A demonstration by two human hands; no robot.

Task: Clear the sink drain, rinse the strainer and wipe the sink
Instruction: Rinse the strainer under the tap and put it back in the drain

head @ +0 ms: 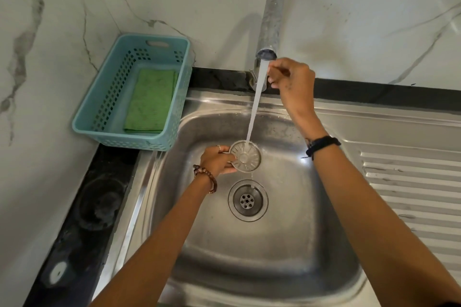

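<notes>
My left hand [216, 161] pinches the round metal strainer [245, 156] by its left edge and holds it above the open drain [248, 200] of the steel sink [287, 244]. A stream of water [255, 104] falls from the tap spout [270, 25] onto the strainer and drips down toward the drain. My right hand [291, 80] is raised behind the stream at the tap's base, fingers curled around the tap handle, which is mostly hidden by the hand.
A light blue plastic basket [112, 97] stands on the black counter at the back left, with a folded green cloth [149, 101] inside. The ribbed steel drainboard [411, 194] lies to the right of the basin. Marble wall rises behind.
</notes>
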